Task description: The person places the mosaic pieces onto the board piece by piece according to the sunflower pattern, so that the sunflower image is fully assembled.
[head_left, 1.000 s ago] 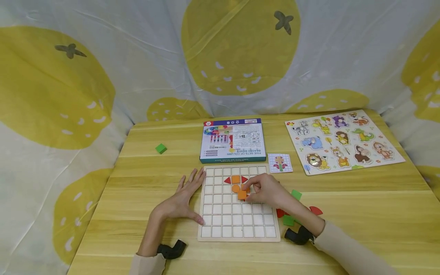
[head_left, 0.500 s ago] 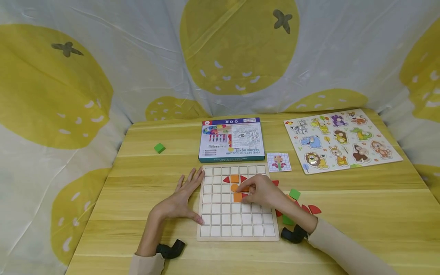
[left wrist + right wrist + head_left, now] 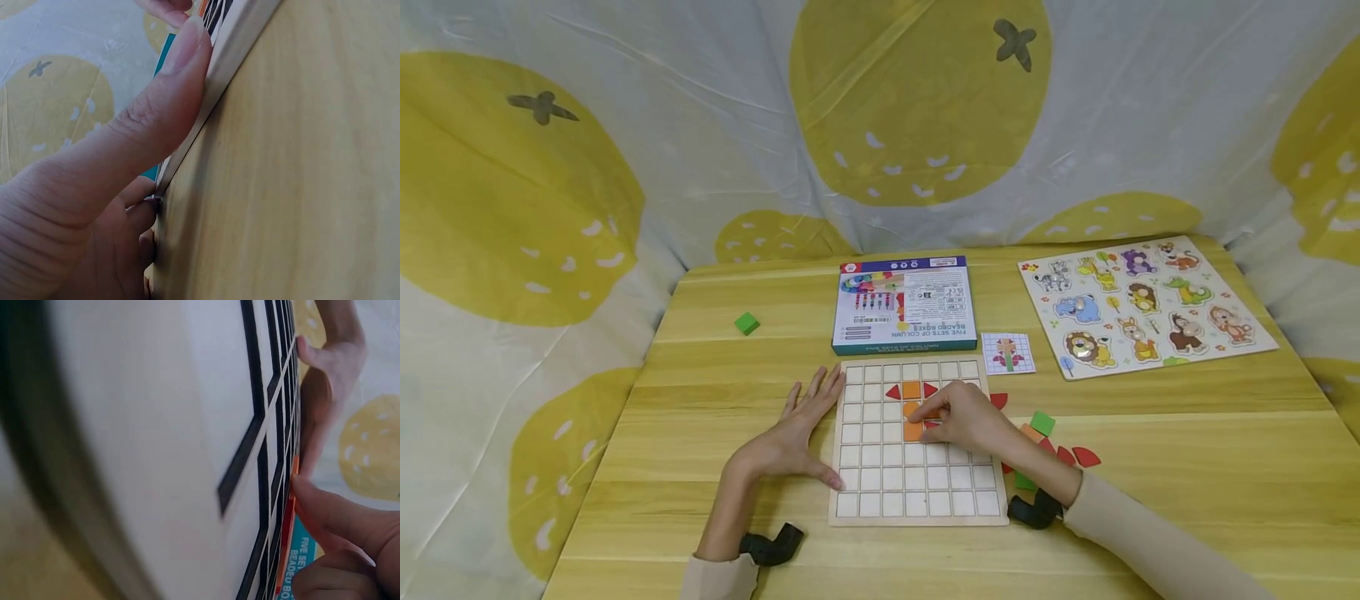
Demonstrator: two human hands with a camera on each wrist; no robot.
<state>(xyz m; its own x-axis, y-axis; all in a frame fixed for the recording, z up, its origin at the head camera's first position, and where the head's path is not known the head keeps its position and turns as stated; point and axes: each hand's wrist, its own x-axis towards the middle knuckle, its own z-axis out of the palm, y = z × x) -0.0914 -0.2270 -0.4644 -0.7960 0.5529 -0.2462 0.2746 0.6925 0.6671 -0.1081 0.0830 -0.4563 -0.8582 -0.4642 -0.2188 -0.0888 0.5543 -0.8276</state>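
A wooden grid board (image 3: 917, 492) lies near the table's front edge. Near its top sit an orange square (image 3: 912, 389) between two red triangles, and a rounded orange piece (image 3: 912, 408) below it. My right hand (image 3: 962, 417) is curled over the board's middle, and its fingertips (image 3: 337, 519) pinch another orange square (image 3: 913, 431) that sits in a cell under the rounded piece. My left hand (image 3: 793, 437) lies flat on the table. Its thumb (image 3: 156, 106) presses against the board's left edge (image 3: 237, 44).
Behind the board lie a teal box (image 3: 904, 304) and a small pattern card (image 3: 1007, 352). An animal puzzle (image 3: 1142, 304) is at the back right, a green cube (image 3: 747, 322) at the back left. Loose green (image 3: 1042, 422) and red (image 3: 1086, 456) pieces lie right of the board.
My right hand has shifted slightly left and brought the orange square down into a cell of the grid. The left hand has stayed against the board's edge.
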